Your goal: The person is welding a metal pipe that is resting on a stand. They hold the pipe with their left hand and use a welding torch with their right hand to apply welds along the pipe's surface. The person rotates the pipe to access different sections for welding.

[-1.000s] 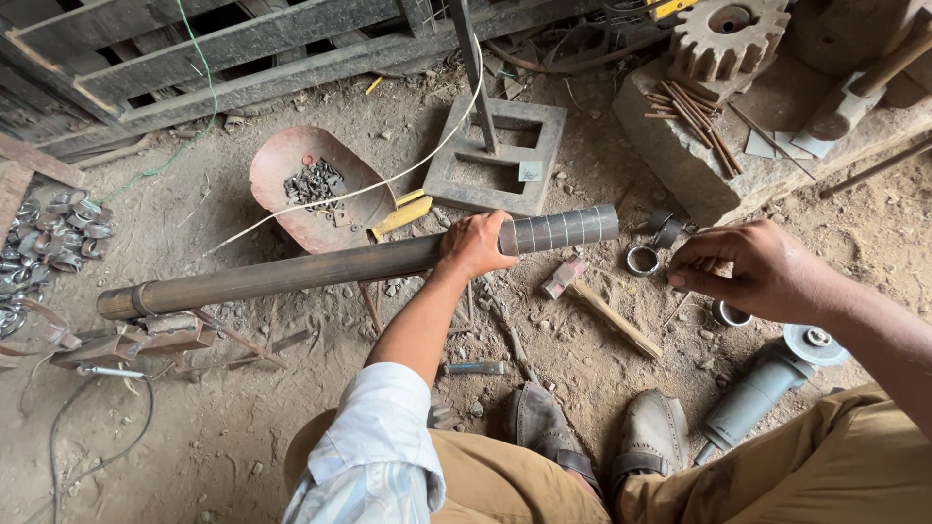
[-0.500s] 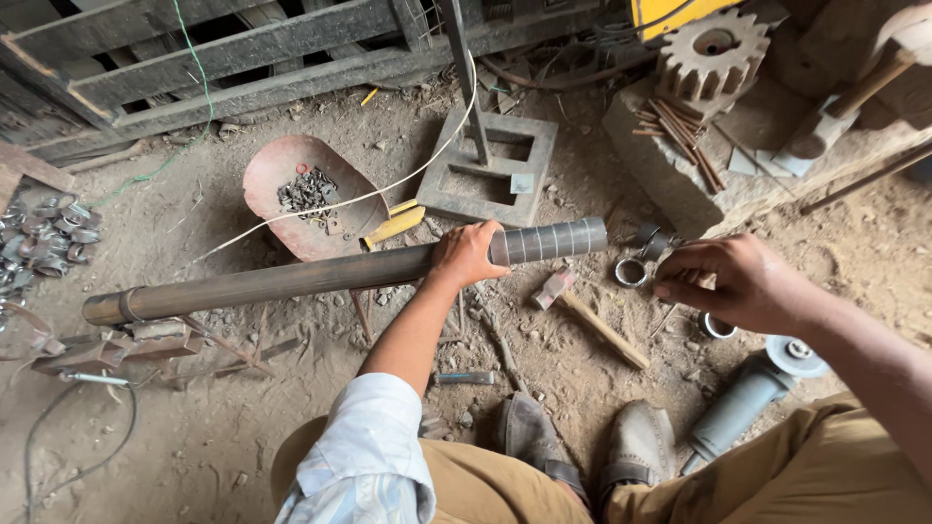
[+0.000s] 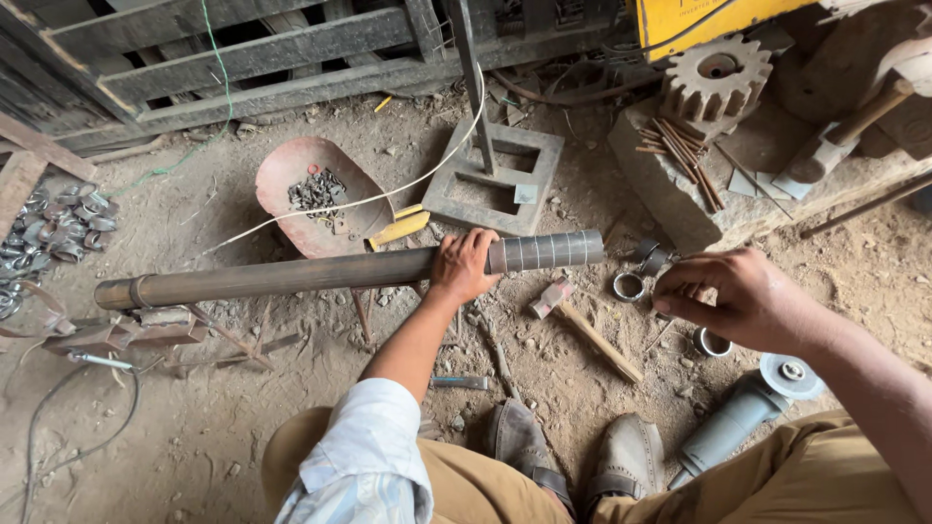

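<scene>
Left hand [image 3: 464, 267] stayed clamped on the long pipe [image 3: 320, 274] while the right hand [image 3: 743, 299] had lifted off the dirt, fingers pinched together near the metal ring [image 3: 628, 285].

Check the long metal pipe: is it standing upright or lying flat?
Lying flat. The pipe runs level across the dirt floor, gripped near its banded end by the left hand.

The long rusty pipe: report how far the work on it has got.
Done: the long rusty metal pipe already has evenly spaced rings marked or cut along its grey end. In hand: left hand grips it, right hand pinches something small. Left: loose metal rings lie beside it; the grey angle grinder lies unused.
</scene>
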